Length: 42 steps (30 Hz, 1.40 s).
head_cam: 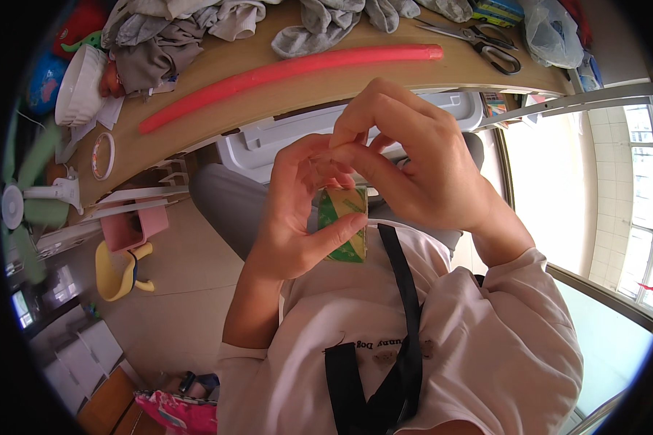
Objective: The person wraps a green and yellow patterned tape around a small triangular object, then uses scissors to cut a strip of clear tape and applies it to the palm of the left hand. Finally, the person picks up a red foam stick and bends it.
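Note:
My left hand [299, 217] is curled around a green and tan printed roll [344, 239], which looks like a roll of clear tape. Its thumb presses on the roll's near side, and the other fingers pass behind it. Above the roll, my right hand [419, 147] pinches with thumb and index finger close to the left fingertips. A bit of glossy clear film [321, 165] shows there, partly hidden by the fingers. Both hands are held up in front of my shirt, near the table edge. Beyond them a long, slightly curved red stick [288, 69] lies on the wooden table [239, 120].
Scissors [473, 36] with dark handles lie at the table's far right, beside a plastic bag [552, 35]. Grey socks [326, 24] and crumpled clothes [158, 54] cover the back. On the left are a white bowl [80, 87], a tape-like ring [103, 156] and a green fan [13, 206].

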{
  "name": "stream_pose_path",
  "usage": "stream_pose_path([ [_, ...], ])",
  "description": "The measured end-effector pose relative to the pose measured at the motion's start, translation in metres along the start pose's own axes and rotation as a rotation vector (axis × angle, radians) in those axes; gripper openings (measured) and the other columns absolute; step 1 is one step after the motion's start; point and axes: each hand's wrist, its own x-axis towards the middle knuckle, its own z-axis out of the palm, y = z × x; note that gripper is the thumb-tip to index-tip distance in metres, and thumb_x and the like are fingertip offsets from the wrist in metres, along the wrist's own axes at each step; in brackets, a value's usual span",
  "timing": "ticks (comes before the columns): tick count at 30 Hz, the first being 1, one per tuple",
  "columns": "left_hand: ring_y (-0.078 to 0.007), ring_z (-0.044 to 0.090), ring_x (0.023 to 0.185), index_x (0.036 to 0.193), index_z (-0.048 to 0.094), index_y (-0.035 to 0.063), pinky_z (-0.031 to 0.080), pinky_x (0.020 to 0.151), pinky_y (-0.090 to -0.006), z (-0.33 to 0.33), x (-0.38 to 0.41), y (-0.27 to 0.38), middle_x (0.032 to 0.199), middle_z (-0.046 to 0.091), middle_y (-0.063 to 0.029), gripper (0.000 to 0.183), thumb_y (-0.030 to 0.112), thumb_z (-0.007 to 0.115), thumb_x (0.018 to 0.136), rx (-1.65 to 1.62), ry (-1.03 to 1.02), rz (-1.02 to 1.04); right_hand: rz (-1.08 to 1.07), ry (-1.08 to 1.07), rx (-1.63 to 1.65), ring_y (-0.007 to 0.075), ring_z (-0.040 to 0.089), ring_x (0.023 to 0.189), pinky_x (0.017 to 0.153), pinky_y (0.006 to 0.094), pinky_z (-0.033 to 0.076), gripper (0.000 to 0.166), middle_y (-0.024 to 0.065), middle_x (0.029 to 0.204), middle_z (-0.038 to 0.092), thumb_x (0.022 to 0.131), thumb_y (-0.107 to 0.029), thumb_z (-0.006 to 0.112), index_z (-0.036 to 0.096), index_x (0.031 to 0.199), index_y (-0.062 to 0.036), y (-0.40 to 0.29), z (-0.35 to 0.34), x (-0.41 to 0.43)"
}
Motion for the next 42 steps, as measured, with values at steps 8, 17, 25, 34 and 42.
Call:
stream_pose_path([
  [8,-0.0147,0.054,0.101,0.133,0.045,0.0051,0.045,0.090,-0.0330,0.003,0.004,0.010,0.125,0.053,-0.0067,0.063,-0.004,0.075,0.078,0.098,-0.006,-0.048,0.039,-0.058,-0.038,0.0151,0.062,0.075,0.058,0.0270,0.047,0.010,0.0038,0.087,0.062,0.085,0.000,0.067,0.062,0.092,-0.0040,0.010,-0.006,0.005],
  [17,-0.0119,0.054,0.097,0.129,0.050,0.0049,0.047,0.088,-0.0303,0.010,0.004,0.012,0.122,0.054,-0.0059,0.059,-0.004,0.077,0.077,0.145,0.080,-0.122,0.068,-0.062,-0.023,0.0249,0.064,0.072,0.061,0.0345,0.049,0.009,0.0093,0.080,0.065,0.082,-0.006,0.069,0.062,0.088,-0.0034,0.014,-0.007,0.010],
  [25,-0.0127,0.055,0.099,0.130,0.049,0.0052,0.047,0.088,-0.0302,0.013,0.005,0.017,0.121,0.056,-0.0056,0.061,-0.005,0.076,0.077,0.124,0.086,-0.126,0.000,-0.041,-0.196,0.0281,0.065,0.070,0.060,0.0374,0.049,0.023,0.0102,0.079,0.065,0.077,-0.018,0.076,0.063,0.092,-0.0055,0.017,-0.002,0.011],
  [34,-0.0155,0.056,0.101,0.136,0.045,0.0069,0.046,0.092,-0.0311,-0.001,0.005,0.019,0.120,0.058,-0.0106,0.073,0.000,0.081,0.072,-0.017,-0.022,-0.316,0.117,0.371,-0.241,0.0147,0.063,0.065,0.055,0.0276,0.048,0.031,0.0065,0.077,0.066,0.088,-0.018,0.072,0.064,0.114,-0.0031,0.045,-0.047,0.007],
  [42,-0.0184,0.053,0.109,0.142,0.038,0.0095,0.041,0.099,-0.0355,0.002,-0.003,0.016,0.123,0.057,-0.0130,0.093,0.006,0.089,0.065,-0.203,-0.213,-0.445,0.306,0.186,-1.073,0.0310,0.064,0.108,0.094,0.0381,0.050,0.037,0.0172,0.118,0.066,0.087,-0.011,0.065,0.062,0.123,-0.0010,0.142,-0.207,-0.040],
])
